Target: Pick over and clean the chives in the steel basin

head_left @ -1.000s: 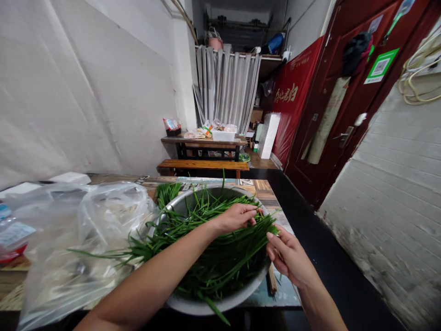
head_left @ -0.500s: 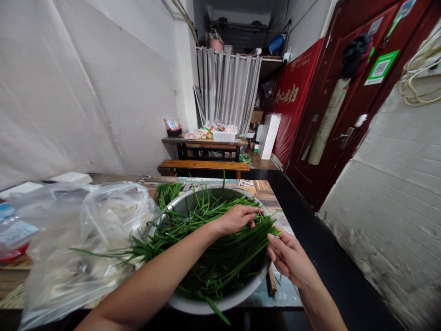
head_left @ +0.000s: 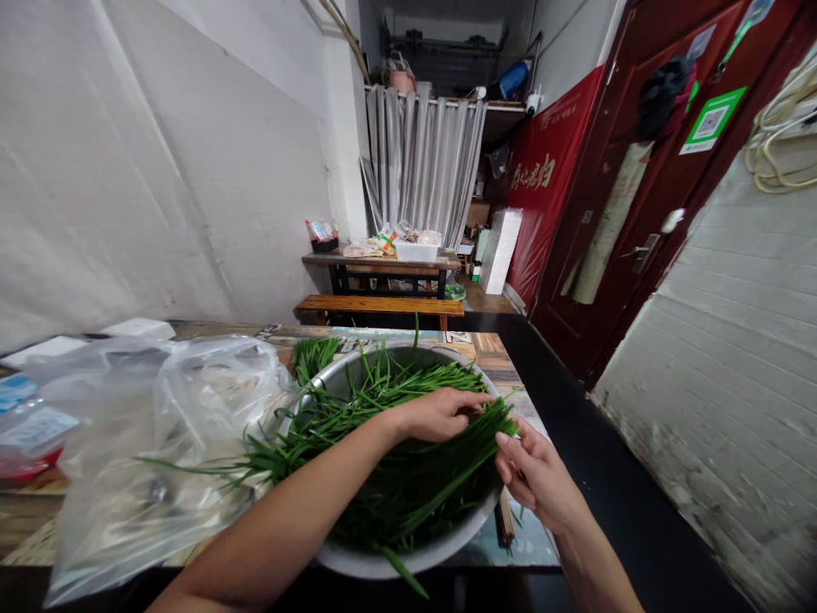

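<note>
A large metal basin (head_left: 408, 564) is heaped with long green garlic chives (head_left: 408, 485). Their leaves hang over its left side and front rim. At the basin's right edge, my right hand (head_left: 536, 472) pinches the even ends of a bunch between thumb and fingers. My left hand (head_left: 440, 415) reaches across the heap and lies bent over the same bunch, close to those ends. Its index finger points right, and the other fingers curl at the stalks. What its fingertips grip is partly hidden by the hand and leaves.
Left of the basin lie clear plastic bags (head_left: 210, 383). A smaller pile of chives (head_left: 312, 356) sits behind the rim. Thin wooden sticks (head_left: 505, 521) lie at the right on the patterned table (head_left: 504, 375). Beyond stand a wooden bench (head_left: 383, 305) and another table holding a white container (head_left: 417, 250).
My left hand has slid slightly right along the bunch, nearer its ends, and its fingers are more curled. My right hand stays in place. The view has shifted a little.
</note>
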Demonstrator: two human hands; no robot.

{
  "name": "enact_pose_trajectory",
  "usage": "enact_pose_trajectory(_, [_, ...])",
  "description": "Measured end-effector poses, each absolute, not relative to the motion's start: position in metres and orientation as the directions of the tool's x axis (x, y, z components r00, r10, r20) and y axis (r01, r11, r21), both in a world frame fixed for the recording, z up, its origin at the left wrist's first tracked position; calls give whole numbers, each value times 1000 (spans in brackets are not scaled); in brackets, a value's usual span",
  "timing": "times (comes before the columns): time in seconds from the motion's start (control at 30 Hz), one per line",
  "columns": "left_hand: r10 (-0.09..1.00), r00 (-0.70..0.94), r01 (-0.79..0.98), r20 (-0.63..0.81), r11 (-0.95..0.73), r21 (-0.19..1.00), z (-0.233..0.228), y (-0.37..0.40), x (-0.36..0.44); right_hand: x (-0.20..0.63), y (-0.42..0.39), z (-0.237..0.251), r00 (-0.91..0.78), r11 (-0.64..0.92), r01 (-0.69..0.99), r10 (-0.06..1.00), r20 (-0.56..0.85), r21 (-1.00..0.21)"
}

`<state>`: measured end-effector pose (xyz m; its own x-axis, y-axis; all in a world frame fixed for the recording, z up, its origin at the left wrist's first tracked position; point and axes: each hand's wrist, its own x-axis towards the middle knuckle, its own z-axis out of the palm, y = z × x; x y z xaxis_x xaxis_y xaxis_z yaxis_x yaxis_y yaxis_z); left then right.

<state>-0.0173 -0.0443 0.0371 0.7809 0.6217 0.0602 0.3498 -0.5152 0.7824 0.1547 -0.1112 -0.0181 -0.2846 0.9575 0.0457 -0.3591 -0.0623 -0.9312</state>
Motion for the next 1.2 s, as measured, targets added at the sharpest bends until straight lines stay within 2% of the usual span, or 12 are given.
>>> enact_pose_trajectory(0.07, [647, 762, 301, 8, -365, 881, 40, -44, -19, 155, -113, -17, -291, -62, -344, 956, 43, -937])
enact_pose_trajectory(0.13, [671, 742, 256, -18, -257, 932, 42, -47, -18, 155, -115, -17, -291, -66, -332, 956, 36, -941])
enact_pose_trajectory(0.37, [821, 568, 217, -56, -83, 973, 30, -56, -8, 162, -124, -26, -197, -40, -262, 980, 13, -964])
enact_pose_trajectory(0.5, [874, 481, 189, -73, -22, 982, 28, -55, -9, 171, -135, -28, -215, -56, -157, 976, -21, -986])
enact_pose_trajectory(0.63, [829, 553, 154, -81, -6, 988, 29, -60, -8, 178, -147, -24, -186, -19, -17, 982, -15, -1000])
enact_pose_trajectory(0.8, [767, 630, 160, -119, 22, 987, 31, -67, -7, 184, -156, -25, -272, -14, 94, 962, -40, -995])
enact_pose_trajectory(0.93, [704, 678, 234, -213, 67, 970, 33, -66, -11, 188, -158, -30, -305, 5, 118, 952, -32, -993])
enact_pose_trajectory(1.03, [674, 702, 256, -229, 61, 965, 31, -64, -12, 190, -159, -33, -318, 25, 137, 948, -20, -990])
enact_pose_trajectory(1.2, [693, 681, 303, -236, 27, 952, 28, -66, -11, 185, -160, -29, -276, 9, 106, 961, -20, -994])
